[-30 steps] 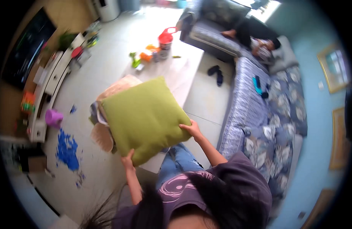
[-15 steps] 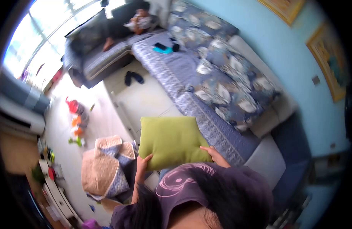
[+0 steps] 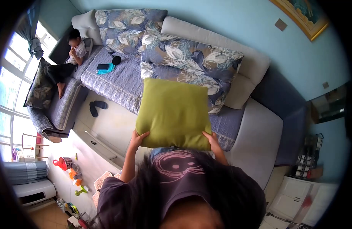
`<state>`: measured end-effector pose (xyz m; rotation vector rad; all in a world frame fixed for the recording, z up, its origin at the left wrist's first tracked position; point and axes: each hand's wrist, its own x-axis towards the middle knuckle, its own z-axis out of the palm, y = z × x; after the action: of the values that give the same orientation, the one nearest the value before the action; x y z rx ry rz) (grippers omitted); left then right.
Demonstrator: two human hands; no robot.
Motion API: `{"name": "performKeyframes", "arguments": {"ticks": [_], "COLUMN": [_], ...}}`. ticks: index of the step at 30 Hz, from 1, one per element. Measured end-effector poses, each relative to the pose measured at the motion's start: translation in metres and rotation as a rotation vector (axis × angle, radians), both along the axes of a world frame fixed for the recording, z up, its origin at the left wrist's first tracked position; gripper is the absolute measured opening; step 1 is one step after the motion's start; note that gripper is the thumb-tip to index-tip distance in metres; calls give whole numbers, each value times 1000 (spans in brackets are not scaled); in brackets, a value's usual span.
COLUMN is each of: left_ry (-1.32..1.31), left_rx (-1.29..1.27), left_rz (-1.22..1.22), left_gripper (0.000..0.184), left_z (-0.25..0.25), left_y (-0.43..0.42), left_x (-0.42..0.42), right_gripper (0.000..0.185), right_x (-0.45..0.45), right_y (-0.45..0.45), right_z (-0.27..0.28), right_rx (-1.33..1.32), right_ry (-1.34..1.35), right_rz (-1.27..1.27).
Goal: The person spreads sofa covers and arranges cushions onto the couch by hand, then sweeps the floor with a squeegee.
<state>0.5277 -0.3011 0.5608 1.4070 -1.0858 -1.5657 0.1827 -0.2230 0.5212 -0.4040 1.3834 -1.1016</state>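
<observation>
My left grip [image 3: 137, 139] and right grip [image 3: 212, 141] pinch the likely light, soft cushion [image 3: 174, 112] by sensible seven- and five-o'clock corners.

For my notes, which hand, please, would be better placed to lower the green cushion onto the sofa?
Probably the right hand: both hold the green cushion, but the left hand appears farther from the sofa seat.

Solid olive green on the square cushion [image 3: 174, 114], while white, grey and brown leaves swirl across the blue-grey back cushions [image 3: 191, 53]! Lavender-grey quilting covers the sofa seat [image 3: 122, 83], the wall [image 3: 237, 26] glows pale blue, and pink line art brightens the dark purple T-shirt [image 3: 179, 166].
</observation>
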Motion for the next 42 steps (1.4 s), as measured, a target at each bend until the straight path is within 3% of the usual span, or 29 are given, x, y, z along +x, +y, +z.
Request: {"name": "performKeyframes", "arguments": {"ticks": [6, 8, 12, 13, 15, 16, 17, 19, 20, 21, 22, 24, 26, 27, 28, 29, 31, 33, 34, 36, 37, 38, 39, 40, 42], "left_ry": [-106, -82, -69, -62, -42, -20, -130, -319, -400, -504, -607, -679, -440, -271, -286, -206, -32, -220, -311, -493, -492, -482, -492, -299, -430], "left_rx": [-112, -151, -310, -331, -581, -622, -767, -998, -1076, -1217, -1346, -1234, -1047, -1045, -906, -1055, -724, -542, -476, -216, -155, -255, -350, 259, 311], "left_rz": [-260, -300, -383, -406, -405, -425, -388, -254, -166, -25, 124, 75, -456, -608, -816, -966, -1077, -968, -1146, -721, -609, -569, -515, -167, -11], "left_gripper": [38, 39, 42, 42, 43, 43, 44, 47, 49, 49, 49, 43, 35, 28, 27, 25, 24, 26, 26, 24, 24, 24, 24, 23, 24], "left_z": [5, 10, 35, 42, 67, 86, 111, 140, 148, 171, 190, 192, 148, 124, 107, 54, -10, -76, -199, -154, -188, -248, -282, -193, -152], "left_y": [-73, -112, -226, -257, -327, -361, -387, -454, -491, -508, -516, -530, -537, -511, -475, -454, -368, -288, -274, -171, -138, -103, -58, -23, 39], "left_x": [-2, -2, -20, -29, -54, -72, -89, -126, -147, -165, -184, -217, -245, -251, -249, -245, -212, -165, -147, -94, -73, -50, -28, -24, -8], "right_gripper": [27, 25, 24, 24, 23, 25, 27, 32, 33, 40, 45, 51, 59, 54, 49, 42, 41, 45, 44, 40, 38, 35, 31, 29, 27], "right_x": [-1, -2, 2, -1, -13, -25, -37, -66, -77, -86, -108, -133, -126, -123, -111, -96, -65, -31, -15, 23, 45, 73, 97, 118, 159], "right_y": [-39, -64, -141, -162, -213, -240, -266, -324, -349, -372, -405, -438, -447, -448, -440, -429, -395, -354, -337, -296, -280, -260, -243, -230, -203], "right_z": [17, 23, 87, 108, 134, 147, 160, 189, 210, 233, 226, 219, 213, 192, 169, 141, 75, 2, -37, -84, -87, -85, -81, -90, -110], "right_rx": [-91, -202, -339, -319, -319, -458, -591, -649, -589, -607, -612, -606, -468, -548, -660, -685, -600, -477, -387, -262, -181, -80, -112, -146, -51], "right_ry": [209, 393, 480, 609, 751, 750, 750, 751, 884, 812, 962, 1123, 870, 829, 893, 981, 1038, 950, 751, 705, 536, 367, 375, 300, 247], "right_rz": [-92, -80, -230, -254, -322, -365, -399, -492, -510, -436, -534, -624, -568, -536, -458, -377, -96, 135, 255, 625, 772, 934, 1062, 1216, 1448]}}
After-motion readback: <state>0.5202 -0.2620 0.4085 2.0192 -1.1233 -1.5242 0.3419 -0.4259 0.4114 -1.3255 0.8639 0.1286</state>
